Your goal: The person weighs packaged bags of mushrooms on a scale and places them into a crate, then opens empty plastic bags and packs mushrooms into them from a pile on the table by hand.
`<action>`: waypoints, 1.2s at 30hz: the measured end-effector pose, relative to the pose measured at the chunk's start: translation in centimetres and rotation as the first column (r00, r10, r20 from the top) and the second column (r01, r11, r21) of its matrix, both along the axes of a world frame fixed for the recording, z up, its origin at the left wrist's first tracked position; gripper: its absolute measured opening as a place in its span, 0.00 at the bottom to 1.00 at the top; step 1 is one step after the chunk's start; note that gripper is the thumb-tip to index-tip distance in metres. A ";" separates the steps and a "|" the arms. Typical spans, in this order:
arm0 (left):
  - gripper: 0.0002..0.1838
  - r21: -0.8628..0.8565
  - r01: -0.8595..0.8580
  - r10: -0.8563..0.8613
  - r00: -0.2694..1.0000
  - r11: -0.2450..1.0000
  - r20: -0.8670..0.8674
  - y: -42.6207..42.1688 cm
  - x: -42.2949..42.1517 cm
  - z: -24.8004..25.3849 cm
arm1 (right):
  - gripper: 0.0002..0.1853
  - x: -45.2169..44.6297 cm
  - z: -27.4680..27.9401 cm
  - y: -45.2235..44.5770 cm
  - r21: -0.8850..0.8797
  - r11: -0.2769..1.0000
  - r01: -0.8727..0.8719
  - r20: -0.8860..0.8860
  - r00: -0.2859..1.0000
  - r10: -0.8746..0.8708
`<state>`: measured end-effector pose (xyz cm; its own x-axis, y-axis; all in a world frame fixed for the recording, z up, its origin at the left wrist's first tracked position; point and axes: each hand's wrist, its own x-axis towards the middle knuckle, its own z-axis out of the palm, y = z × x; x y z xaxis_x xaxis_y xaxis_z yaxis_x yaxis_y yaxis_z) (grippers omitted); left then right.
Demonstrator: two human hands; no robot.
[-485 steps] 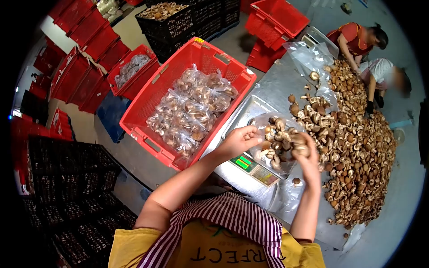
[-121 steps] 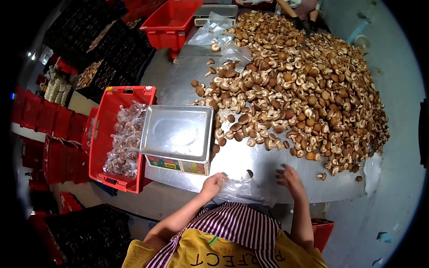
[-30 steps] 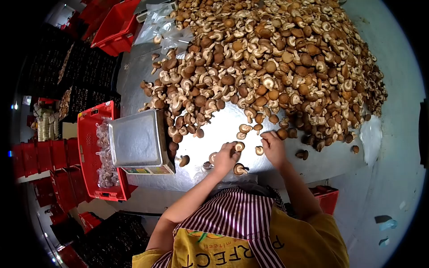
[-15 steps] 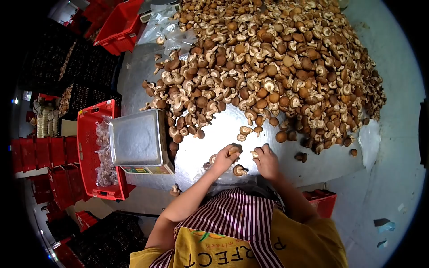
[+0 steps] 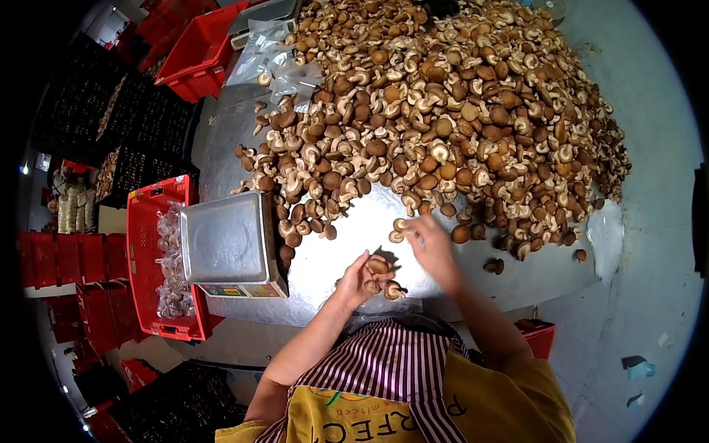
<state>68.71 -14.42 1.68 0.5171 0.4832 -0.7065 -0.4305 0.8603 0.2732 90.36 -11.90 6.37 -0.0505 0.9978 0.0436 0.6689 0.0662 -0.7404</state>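
My left hand [image 5: 357, 280] is cupped round mushrooms [image 5: 378, 266] just above the metal table [image 5: 317, 269]. Another mushroom [image 5: 394, 290] lies by its fingertips. Up and to the right, my right hand [image 5: 431, 247] is blurred, its fingers at two pale mushrooms [image 5: 399, 229] on the table; whether it grips one I cannot tell. Beyond both hands spreads a large heap of brown mushrooms [image 5: 458, 111]. A clear plastic bag [image 5: 384, 307] lies at the table's near edge, partly hidden by the apron.
A scale with a metal tray [image 5: 225, 240] stands on the left, beside a red crate [image 5: 140, 258] of bagged mushrooms. Plastic bags [image 5: 262, 55] and another red crate [image 5: 199, 55] are at the upper left. A red bin [image 5: 539, 338] stands below the table at the right.
My left hand has turned palm up and moved slightly down with mushrooms in it. My right hand has moved up towards the loose mushrooms. The mushroom near the table's front left edge is gone from view.
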 end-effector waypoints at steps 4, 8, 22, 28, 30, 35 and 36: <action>0.16 0.095 0.077 -0.058 0.980 0.993 -0.188 -0.1 0.6 0.5 | 0.12 2.6 -4.3 4.6 -0.004 0.989 0.146 0.505 0.854 -0.124; 0.13 0.196 0.088 -0.036 0.966 0.977 -0.255 0.6 1.6 1.9 | 0.11 1.2 -8.6 4.8 -0.012 0.992 0.127 0.636 0.767 -0.090; 0.25 -0.001 0.047 -0.047 0.995 0.999 -0.090 1.8 2.8 2.6 | 0.24 0.7 2.0 6.0 -0.218 0.974 -0.070 0.264 0.956 0.127; 0.13 0.097 0.072 -0.066 0.996 0.993 -0.060 1.6 2.1 4.3 | 0.27 5.1 -2.2 13.8 0.296 0.954 0.054 0.598 0.768 -0.229; 0.26 0.237 0.125 -0.129 0.992 0.963 0.003 1.5 1.2 2.6 | 0.27 5.3 -2.7 12.9 0.263 0.965 0.013 0.615 0.768 -0.178; 0.28 0.075 0.089 -0.083 0.994 0.993 -0.077 0.0 0.5 -0.2 | 0.18 4.1 -3.1 7.8 0.300 0.954 0.004 0.430 0.892 -0.138; 0.25 0.109 0.093 -0.086 0.994 0.990 -0.073 0.5 1.5 2.4 | 0.17 3.5 -3.3 6.4 0.174 0.985 0.015 0.379 0.922 -0.082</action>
